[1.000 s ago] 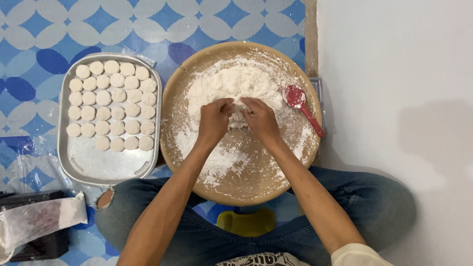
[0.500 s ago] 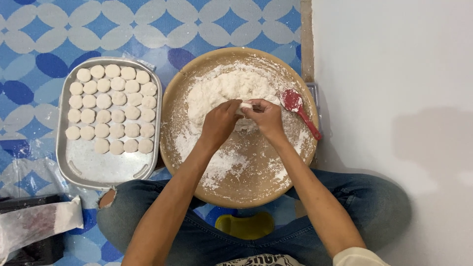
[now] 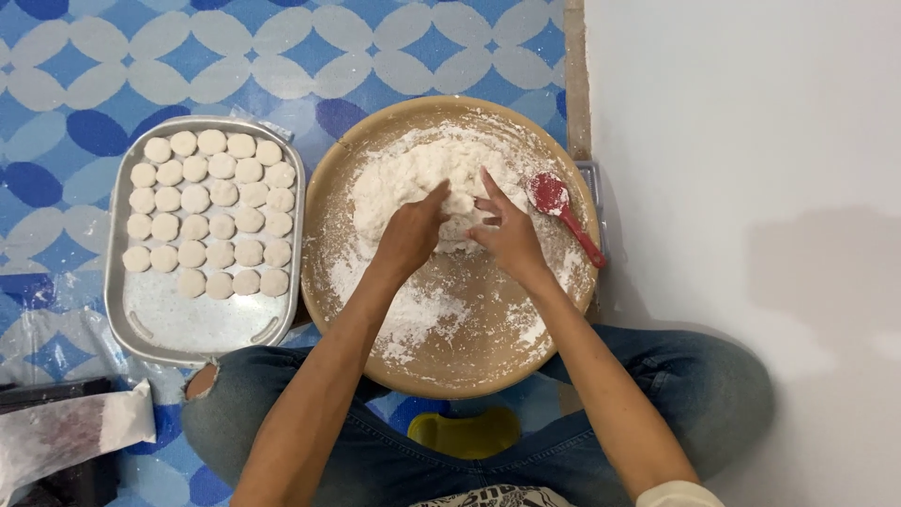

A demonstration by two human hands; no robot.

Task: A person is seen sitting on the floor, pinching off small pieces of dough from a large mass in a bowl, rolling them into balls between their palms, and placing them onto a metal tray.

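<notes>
A round tan tray [image 3: 347, 310] dusted with flour rests over my crossed legs. A heap of white crumbly dough [image 3: 413, 174] lies in its far half. My left hand [image 3: 410, 235] presses into the near edge of that heap, fingers curled into it. My right hand [image 3: 504, 228] rests beside it with fingers spread, its fingertips on the dough. A red spoon [image 3: 561, 208] lies on the tray's right rim, close to my right hand.
A rectangular metal pan [image 3: 202, 324] at the left holds several rows of small round white dough discs [image 3: 208, 213]. A plastic bag [image 3: 66, 432] of white powder lies at the lower left. A yellow object [image 3: 466, 434] sits between my legs. A white wall [image 3: 751, 141] stands at the right.
Both hands have moved from the middle of the tray up into the dough heap at the far side. My right hand's fingers have spread apart.
</notes>
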